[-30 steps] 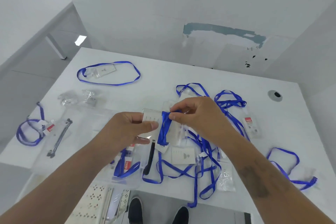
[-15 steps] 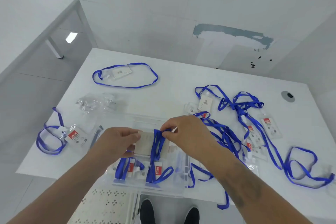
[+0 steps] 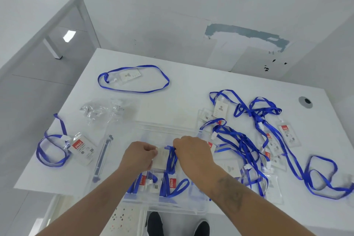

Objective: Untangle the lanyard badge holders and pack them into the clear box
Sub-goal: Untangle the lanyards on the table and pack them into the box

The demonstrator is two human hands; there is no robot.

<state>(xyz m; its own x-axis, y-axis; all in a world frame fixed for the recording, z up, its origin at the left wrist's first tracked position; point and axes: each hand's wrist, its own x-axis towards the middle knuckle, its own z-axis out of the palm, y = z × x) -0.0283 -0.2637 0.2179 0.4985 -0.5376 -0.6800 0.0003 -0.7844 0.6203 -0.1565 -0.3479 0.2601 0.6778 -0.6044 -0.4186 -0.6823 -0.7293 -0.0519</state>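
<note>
Because the box (image 3: 164,204) is kept at the near edge of the desk (image 3: 183,90), directly below both hands, each finished badge can be lowered straight into it. On the desk right of the box a large tangle (image 3: 247,145) of blue lanyards and holders is left, still to be separated. Beyond the box, toward the far edge, one loop (image 3: 134,78) is laid out flat with its holder inside the ring, and left of the box a smaller coiled badge (image 3: 63,148) is set apart; both appear already untangled, judged ready for packing. Crumpled clear wrappers (image 3: 99,110) lie beyond the box on its left. Inside the box, two bundled badges (image 3: 162,184) with red labels are seen side by side near its front wall. Over the box's middle, a holder (image 3: 161,158) with its lanyard wound round it is gripped at the left edge by the left hand (image 3: 138,156), while the wrapped strap is pinched by the right hand (image 3: 191,154), presumably so the winding stays tight during placement.
</note>
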